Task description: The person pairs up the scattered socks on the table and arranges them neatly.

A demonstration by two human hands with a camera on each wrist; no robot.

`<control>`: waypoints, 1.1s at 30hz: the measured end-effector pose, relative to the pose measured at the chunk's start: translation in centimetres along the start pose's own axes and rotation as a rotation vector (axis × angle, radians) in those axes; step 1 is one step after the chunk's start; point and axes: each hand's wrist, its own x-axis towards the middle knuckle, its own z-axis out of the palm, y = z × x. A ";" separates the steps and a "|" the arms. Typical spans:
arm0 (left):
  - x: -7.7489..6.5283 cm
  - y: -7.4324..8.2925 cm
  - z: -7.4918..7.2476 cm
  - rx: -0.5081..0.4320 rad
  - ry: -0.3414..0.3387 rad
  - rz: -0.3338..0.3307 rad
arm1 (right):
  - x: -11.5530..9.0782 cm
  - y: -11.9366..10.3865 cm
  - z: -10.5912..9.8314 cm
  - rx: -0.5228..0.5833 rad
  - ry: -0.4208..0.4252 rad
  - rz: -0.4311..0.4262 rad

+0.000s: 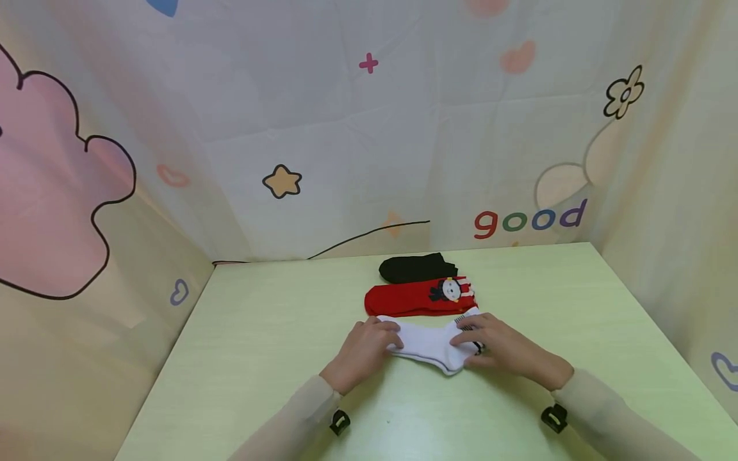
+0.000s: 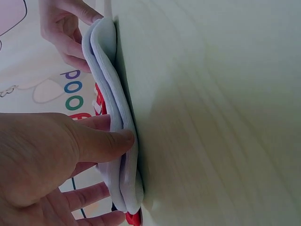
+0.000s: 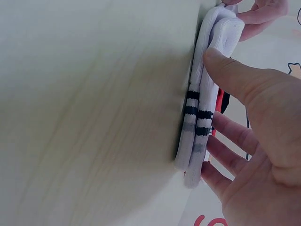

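A pair of white socks (image 1: 423,340), one laid over the other, lies flat on the table in the head view. My left hand (image 1: 364,351) holds the toe end, thumb along the near edge and fingers over the top. At the cuff end, my right hand (image 1: 510,349) has its thumb on the near side and its fingers spread over the sock. Dark and grey stripes on the cuffs (image 3: 192,115) show in the right wrist view. Just behind lie red socks (image 1: 403,298) with a cartoon face, and beyond them black socks (image 1: 412,267).
The pale green table (image 1: 259,320) reaches back to a printed curtain (image 1: 323,128) hung behind and at both sides. A black band piece (image 1: 340,422) hangs by the left sleeve, and another buckle (image 1: 555,417) by the right sleeve.
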 end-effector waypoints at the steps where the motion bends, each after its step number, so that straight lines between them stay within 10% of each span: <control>1: 0.0 -0.1 0.0 0.000 -0.001 0.000 | 0.1 0.0 -0.1 0.001 -0.003 0.003; 33: 0.5 -0.5 0.1 0.003 0.022 -0.005 | 0.7 0.4 -0.2 0.017 -0.003 0.014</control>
